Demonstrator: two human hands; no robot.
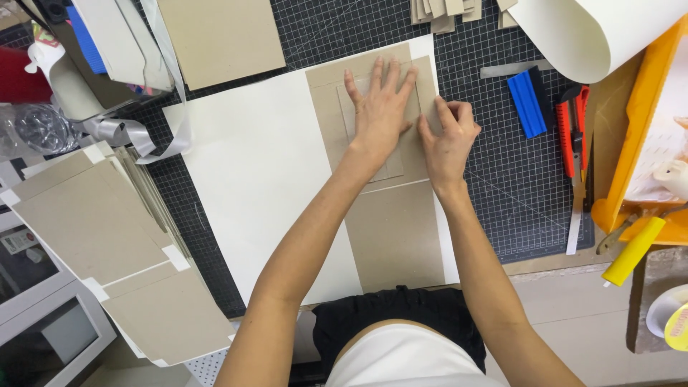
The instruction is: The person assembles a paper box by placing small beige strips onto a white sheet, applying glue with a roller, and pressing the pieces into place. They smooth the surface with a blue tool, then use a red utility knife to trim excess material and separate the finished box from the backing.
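Left hand (381, 107) flat, fingers spread, pressing matte grey cardboard panel (337, 122); right hand (450, 136) curled, pinching edge.

You get bright, even overhead light; soft shadows beneath your hands (412, 122), slight edge distortion, sharp focus.

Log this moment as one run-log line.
left hand: flat on grey board | right hand: fingertips at board's right edge | under: white sheet | base: cutting mat
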